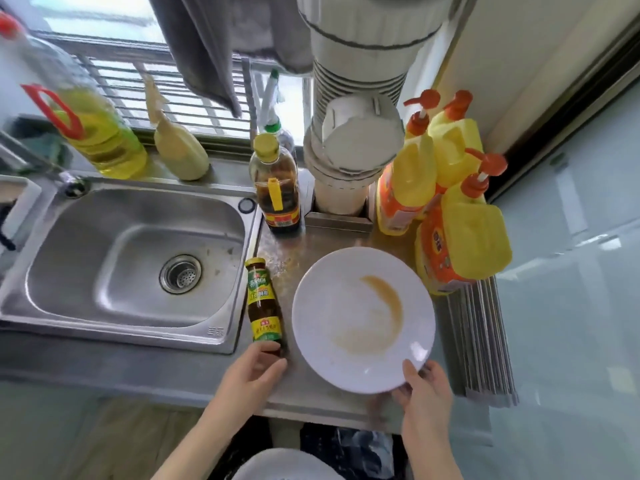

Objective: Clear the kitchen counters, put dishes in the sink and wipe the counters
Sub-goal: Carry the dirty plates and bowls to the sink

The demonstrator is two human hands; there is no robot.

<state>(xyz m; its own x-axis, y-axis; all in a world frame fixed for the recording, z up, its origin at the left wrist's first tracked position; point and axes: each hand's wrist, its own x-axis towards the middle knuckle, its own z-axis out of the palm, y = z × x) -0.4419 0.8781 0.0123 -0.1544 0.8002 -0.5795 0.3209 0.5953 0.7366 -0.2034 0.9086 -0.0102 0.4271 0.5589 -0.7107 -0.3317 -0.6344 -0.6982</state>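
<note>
A white plate (363, 317) smeared with brown sauce sits on the steel counter (311, 251) to the right of the sink. My right hand (424, 389) grips its near rim, thumb on top. My left hand (252, 368) holds the base of a small sauce bottle (264, 306) with a green and yellow label, which stands between the plate and the sink. The steel sink (131, 261) is empty, its drain strainer showing.
A tall dark sauce bottle (277, 188) stands behind the plate. Three yellow pump bottles (457, 216) crowd the right side beside a rolled drying rack (481, 341). A big oil bottle (90, 116) and a white duct (353, 133) stand at the back. Crumbs speckle the counter.
</note>
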